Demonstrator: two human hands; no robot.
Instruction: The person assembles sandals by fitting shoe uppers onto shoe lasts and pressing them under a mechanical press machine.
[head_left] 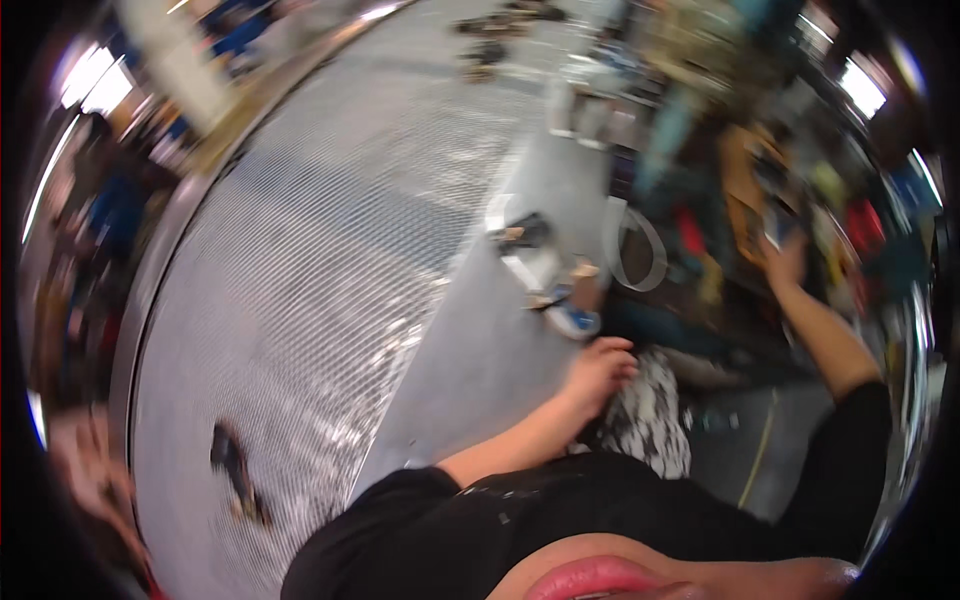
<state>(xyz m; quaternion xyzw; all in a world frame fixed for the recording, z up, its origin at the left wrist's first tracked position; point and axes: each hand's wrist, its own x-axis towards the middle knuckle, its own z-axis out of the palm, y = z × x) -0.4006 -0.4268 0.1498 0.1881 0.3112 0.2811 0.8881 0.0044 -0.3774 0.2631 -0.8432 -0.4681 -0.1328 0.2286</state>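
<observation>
The whole view is tilted and blurred by motion. My left hand [598, 368] hangs low in the middle with its fingers curled, right beside a black-and-white patterned cloth [655, 420]. Whether it grips the cloth is not clear. My right hand [785, 262] is stretched out to the right, into a crowded pile of colourful goods [760, 190]. A small dark object sits at its fingertips, but the blur hides whether the hand holds it. Both arms come out of black short sleeves.
A wide metal grating [320, 260] covers the ground at left, with a grey concrete strip [480, 350] beside it. A blue-and-white shoe [575, 321], a white strap loop [635, 245] and small clutter lie ahead. A dark object [235, 470] lies on the grating.
</observation>
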